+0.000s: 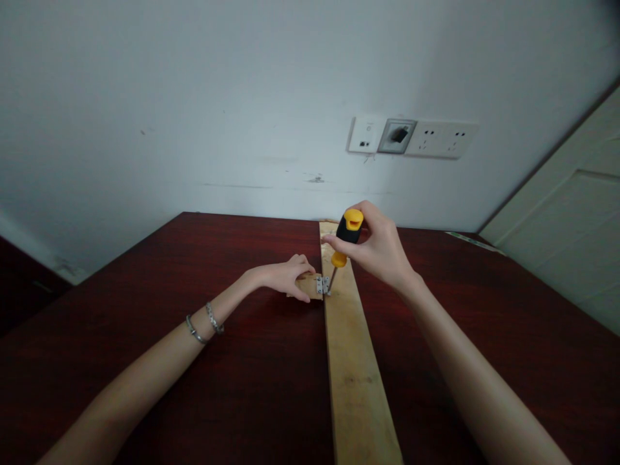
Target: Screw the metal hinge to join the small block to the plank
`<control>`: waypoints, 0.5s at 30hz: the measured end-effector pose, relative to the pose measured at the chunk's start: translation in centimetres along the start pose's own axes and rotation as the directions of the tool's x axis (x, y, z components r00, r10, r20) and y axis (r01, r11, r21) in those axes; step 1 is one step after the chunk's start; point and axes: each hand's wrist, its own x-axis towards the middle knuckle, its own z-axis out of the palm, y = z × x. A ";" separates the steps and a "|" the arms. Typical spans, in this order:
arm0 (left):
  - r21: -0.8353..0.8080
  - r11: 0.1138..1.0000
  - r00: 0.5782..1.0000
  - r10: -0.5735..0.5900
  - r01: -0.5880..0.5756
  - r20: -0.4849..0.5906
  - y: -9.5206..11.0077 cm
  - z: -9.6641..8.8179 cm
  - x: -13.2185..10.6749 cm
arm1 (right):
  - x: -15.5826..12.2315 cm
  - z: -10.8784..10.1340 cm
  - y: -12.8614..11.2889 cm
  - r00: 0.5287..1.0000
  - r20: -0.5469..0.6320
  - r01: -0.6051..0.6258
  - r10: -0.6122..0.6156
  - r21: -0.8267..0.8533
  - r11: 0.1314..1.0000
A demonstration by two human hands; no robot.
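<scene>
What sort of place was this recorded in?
Probably an ordinary indoor room, perhaps in a home or office: a dark red tabletop against a white wall, a row of sockets, and a panelled, door-like surface at the right.

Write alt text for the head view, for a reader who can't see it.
The right hand holds a yellow-and-black screwdriver with its tip at a small metal hinge, which spans a long wooden plank and a small wood block held by the left hand. They are on a dark red table by a white wall with sockets.
</scene>
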 end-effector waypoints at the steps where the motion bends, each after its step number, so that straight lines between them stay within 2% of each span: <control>1: -0.002 1.000 1.000 -0.002 0.002 -0.001 0.0 0.0 0.0 | 0.0 -0.1 0.0 1.000 -0.018 -0.008 0.007 -0.003 1.000; 5: -0.004 1.000 1.000 -0.001 0.001 -0.006 -0.1 0.1 0.0 | 0.2 -0.5 -0.1 0.995 -0.080 -0.052 0.053 0.014 0.999; 9: -0.004 1.000 1.000 0.019 -0.019 -0.011 -0.2 0.1 0.1 | 0.5 -1.2 0.5 0.982 -0.116 -0.144 0.149 0.054 0.988; 12: -0.016 0.999 0.999 0.037 -0.037 -0.017 -0.3 0.2 0.2 | 0.9 -2.0 1.7 0.963 -0.112 -0.236 0.245 0.088 0.968; 15: -0.011 0.999 0.999 0.042 -0.042 -0.017 -0.3 0.2 0.2 | 1.1 -2.6 4.0 0.938 -0.093 -0.329 0.333 0.060 0.942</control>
